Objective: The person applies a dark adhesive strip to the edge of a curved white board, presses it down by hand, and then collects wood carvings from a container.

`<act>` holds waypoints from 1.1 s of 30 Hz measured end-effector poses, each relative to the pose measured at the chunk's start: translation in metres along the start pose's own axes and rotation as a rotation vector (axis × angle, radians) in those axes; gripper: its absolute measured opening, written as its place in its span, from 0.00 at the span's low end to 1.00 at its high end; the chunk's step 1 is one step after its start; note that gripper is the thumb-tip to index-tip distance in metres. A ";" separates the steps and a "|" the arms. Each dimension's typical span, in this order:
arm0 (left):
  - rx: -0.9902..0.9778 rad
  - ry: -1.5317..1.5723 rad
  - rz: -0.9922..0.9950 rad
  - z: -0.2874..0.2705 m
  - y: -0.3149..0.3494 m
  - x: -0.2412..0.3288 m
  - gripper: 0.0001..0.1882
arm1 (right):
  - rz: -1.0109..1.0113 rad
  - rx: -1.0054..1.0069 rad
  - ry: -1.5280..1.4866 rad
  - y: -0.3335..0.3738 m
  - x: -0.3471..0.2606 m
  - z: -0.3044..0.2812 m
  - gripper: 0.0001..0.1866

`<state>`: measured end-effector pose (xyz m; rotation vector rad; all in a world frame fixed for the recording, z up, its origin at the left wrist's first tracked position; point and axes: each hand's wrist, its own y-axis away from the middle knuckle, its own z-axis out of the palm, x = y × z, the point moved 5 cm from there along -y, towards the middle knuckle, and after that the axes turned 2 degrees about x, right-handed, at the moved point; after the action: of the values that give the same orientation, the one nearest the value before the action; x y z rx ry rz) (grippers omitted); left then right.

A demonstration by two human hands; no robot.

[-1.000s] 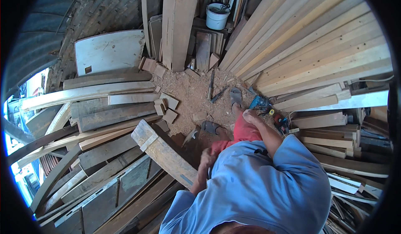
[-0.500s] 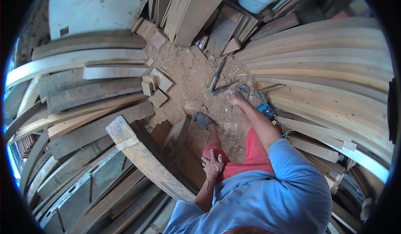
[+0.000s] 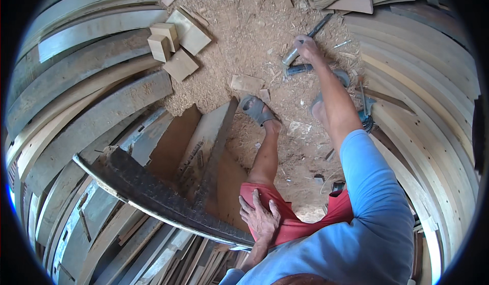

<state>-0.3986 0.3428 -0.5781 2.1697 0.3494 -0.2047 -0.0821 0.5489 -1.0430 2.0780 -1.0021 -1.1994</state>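
Note:
My right hand reaches down to the floor, its fingers closed round a long hand tool. The tool has a thick grey metal end and a narrow dark end; it looks like a chisel, but I cannot be sure. Just below it lies a second dark, bluish tool, near my right foot. My left hand rests on the red shorts over my left thigh, fingers spread and holding nothing.
Wood blocks and a flat offcut lie on the shavings-covered floor. Long boards are stacked left and right. A dark-faced plank juts beside my left arm. A blue power tool sits by my right leg.
My right hand has moved from beside my right foot up to the long tool and closed on it. The view has tilted nearer; my left hand stays on my thigh.

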 end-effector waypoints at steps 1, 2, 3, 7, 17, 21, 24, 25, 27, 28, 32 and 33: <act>0.003 0.014 -0.006 0.002 0.000 0.000 0.34 | 0.120 -0.045 -0.022 0.008 -0.016 -0.006 0.20; 0.009 0.018 0.010 -0.001 -0.002 0.002 0.34 | 0.116 0.125 -0.013 0.014 -0.010 -0.005 0.19; 0.013 0.007 0.018 -0.002 -0.005 0.002 0.34 | 0.123 0.210 -0.084 0.023 -0.003 0.000 0.19; 0.007 -0.001 0.020 -0.007 -0.005 0.003 0.35 | 0.086 0.516 -0.467 0.089 0.007 0.017 0.22; 0.027 -0.026 0.051 -0.001 -0.010 -0.002 0.36 | 0.688 0.204 -0.310 0.056 0.104 0.064 0.27; 0.044 -0.038 0.083 -0.004 -0.015 0.001 0.35 | 0.570 0.117 -0.285 0.058 0.112 0.060 0.24; 0.026 -0.063 0.121 -0.017 -0.017 0.008 0.34 | 0.365 0.122 -0.078 0.095 0.141 0.067 0.22; 0.019 -0.037 0.089 -0.016 -0.010 0.011 0.33 | 0.442 0.086 -0.093 0.137 0.107 0.057 0.22; -0.023 -0.014 0.142 -0.027 -0.010 0.013 0.34 | 0.406 -0.116 -0.112 0.186 0.113 0.068 0.38; -0.022 0.006 0.140 -0.025 -0.012 0.011 0.34 | 0.318 -0.159 -0.008 0.222 0.058 0.044 0.34; 0.055 0.311 0.313 -0.012 -0.038 0.006 0.36 | 0.131 -0.449 0.147 0.339 -0.069 -0.015 0.14; -0.003 0.605 0.335 -0.016 -0.052 0.015 0.36 | 0.104 -0.515 0.178 0.367 -0.099 -0.032 0.21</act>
<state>-0.4011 0.3868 -0.6126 2.2116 0.3100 0.6498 -0.2089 0.4185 -0.7079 1.6690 -0.6263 -1.0614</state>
